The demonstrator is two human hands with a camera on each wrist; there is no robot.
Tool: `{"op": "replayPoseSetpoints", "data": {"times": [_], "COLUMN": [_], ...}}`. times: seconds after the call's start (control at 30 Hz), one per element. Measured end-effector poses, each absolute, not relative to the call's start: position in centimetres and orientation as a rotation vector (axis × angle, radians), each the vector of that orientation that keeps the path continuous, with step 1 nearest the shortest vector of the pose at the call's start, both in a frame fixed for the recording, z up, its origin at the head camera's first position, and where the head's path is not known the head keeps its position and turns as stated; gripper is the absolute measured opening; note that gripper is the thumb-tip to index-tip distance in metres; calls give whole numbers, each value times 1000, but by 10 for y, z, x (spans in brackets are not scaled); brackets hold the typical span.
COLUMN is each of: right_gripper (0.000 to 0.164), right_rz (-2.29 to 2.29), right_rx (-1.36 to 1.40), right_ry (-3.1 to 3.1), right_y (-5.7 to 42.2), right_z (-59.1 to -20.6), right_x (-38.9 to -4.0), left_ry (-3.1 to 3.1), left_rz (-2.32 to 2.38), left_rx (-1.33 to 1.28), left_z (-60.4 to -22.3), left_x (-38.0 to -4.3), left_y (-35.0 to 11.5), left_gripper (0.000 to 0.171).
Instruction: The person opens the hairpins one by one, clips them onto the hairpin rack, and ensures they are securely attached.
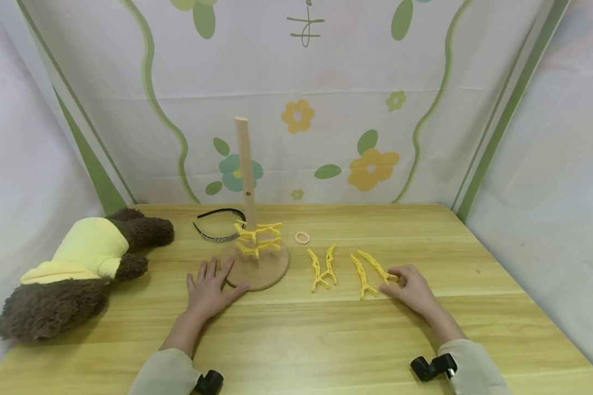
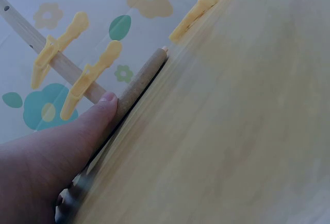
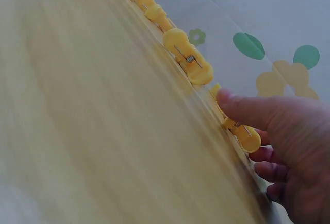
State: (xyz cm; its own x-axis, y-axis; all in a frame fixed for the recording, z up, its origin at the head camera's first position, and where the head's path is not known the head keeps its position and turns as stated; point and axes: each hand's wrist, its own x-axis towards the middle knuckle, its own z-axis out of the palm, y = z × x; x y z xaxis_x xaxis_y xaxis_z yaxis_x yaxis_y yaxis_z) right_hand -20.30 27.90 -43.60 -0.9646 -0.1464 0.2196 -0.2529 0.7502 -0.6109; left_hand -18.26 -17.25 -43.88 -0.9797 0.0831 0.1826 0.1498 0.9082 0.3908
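A wooden post (image 1: 245, 170) stands upright on a round base (image 1: 264, 277), with two yellow hair clips (image 1: 259, 248) clamped across its lower part. My left hand (image 1: 210, 293) rests at the base's left and front edge with its fingers spread, the thumb (image 2: 105, 108) lying against the rim. Four-sided contact is not visible; the other fingers are hidden in the left wrist view. To the right, my right hand (image 1: 411, 291) pinches the handle end of the rightmost yellow hair clip (image 1: 373, 262) between thumb and fingers. That clip lies at table height, its spring showing in the right wrist view.
Several other yellow hair clips (image 1: 362, 277) lie between the base and my right hand. A small wooden ring (image 1: 302, 238) sits behind them. Behind the post is a black headband (image 1: 217, 238). A brown plush toy (image 1: 54, 307) in a yellow top lies at the left.
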Motion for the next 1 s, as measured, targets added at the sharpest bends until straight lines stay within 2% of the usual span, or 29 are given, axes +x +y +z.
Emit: {"op": "replayPoseSetpoints", "data": {"times": [0.4, 0.73, 1.0], "right_gripper": [46, 43, 38], "right_rz": [1011, 1058, 973], "right_rx": [302, 288, 445], "right_ry": [-2768, -2813, -2807], "right_y": [283, 288, 282], "right_z": [-433, -411, -390], "right_x": [-203, -205, -214], "left_ry": [-2899, -2898, -2897], "left_rz": [-619, -633, -640], "left_rx": [-177, -183, -188], "left_z": [-442, -444, -443], "left_x": [-184, -186, -185], "left_y": [-175, -175, -175], "left_gripper": [81, 82, 81]}}
